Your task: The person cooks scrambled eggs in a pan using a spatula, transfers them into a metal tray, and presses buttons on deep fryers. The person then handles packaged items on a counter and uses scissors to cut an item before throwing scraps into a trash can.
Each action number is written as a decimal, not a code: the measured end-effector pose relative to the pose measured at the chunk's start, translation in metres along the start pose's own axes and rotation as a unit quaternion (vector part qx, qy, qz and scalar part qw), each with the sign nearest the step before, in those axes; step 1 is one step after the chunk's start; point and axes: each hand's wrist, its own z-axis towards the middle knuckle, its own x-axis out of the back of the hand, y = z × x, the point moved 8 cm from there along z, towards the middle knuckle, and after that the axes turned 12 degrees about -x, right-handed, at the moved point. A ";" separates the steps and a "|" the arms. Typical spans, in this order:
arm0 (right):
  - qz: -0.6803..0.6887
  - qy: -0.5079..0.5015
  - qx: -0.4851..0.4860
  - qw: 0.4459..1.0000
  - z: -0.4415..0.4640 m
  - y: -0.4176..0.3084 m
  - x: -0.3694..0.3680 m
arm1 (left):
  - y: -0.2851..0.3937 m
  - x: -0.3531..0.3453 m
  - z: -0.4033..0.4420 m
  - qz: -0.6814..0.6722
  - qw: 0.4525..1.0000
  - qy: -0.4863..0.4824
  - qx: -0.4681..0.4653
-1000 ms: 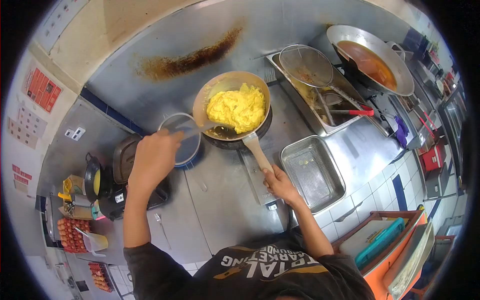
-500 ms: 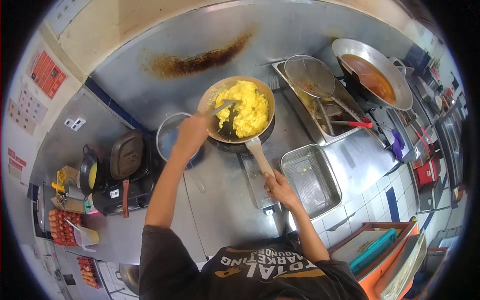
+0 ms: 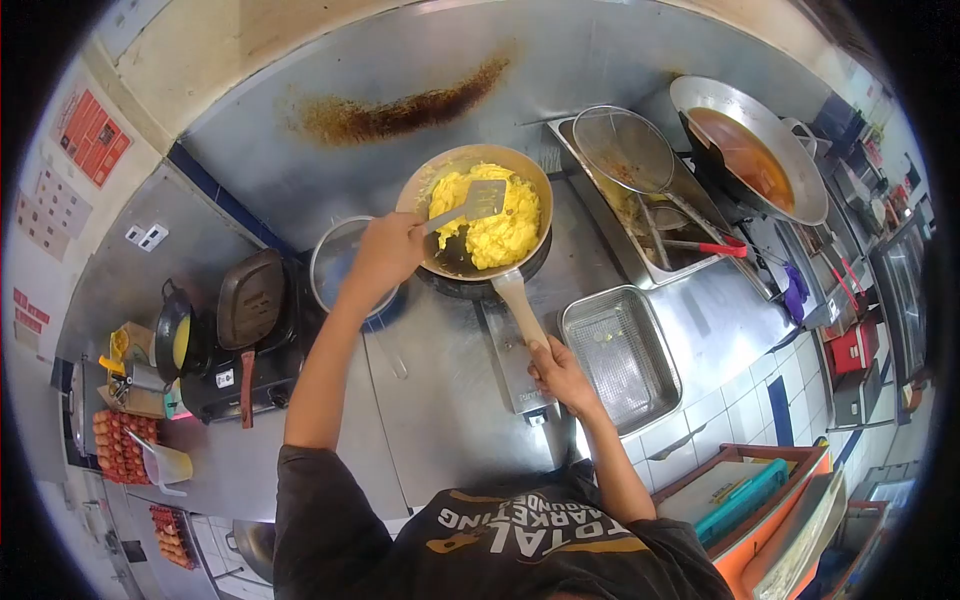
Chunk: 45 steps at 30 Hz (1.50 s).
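A frying pan sits on a burner and holds a mound of yellow scrambled eggs. My left hand is closed round the handle of a spatula, whose flat slotted blade is over the eggs near the pan's middle. I cannot tell whether the blade touches them. With its fingers wrapped round the pale pan handle, my right hand grips the frying pan from the near side.
Right of the pan are a wire-mesh basket tray, a steel container with a strainer and red-handled tongs, and a wok of brown liquid. Leftward stand a sieve, a grill pan and egg trays.
The spatula blade has turned to show its flat face and shifted slightly right and up over the eggs. My right hand keeps its hold on the frying pan.
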 end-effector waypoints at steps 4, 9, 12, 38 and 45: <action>0.009 -0.012 0.001 1.000 0.002 0.003 0.000 | 0.000 -0.016 0.014 0.023 1.000 0.008 0.006; 0.024 -0.022 -0.002 0.999 -0.001 -0.001 -0.003 | -0.014 -0.028 0.020 0.015 1.000 -0.005 0.001; 0.014 -0.013 0.004 1.000 0.000 0.000 -0.001 | -0.035 -0.033 0.017 0.000 0.998 -0.038 0.044; 0.030 0.125 0.040 0.991 -0.039 0.029 0.084 | -0.033 -0.038 -0.002 -0.266 0.947 -0.079 0.160; -0.265 0.518 0.163 0.797 -0.112 0.032 0.208 | 0.007 -0.014 -0.012 -0.135 0.989 -0.011 0.057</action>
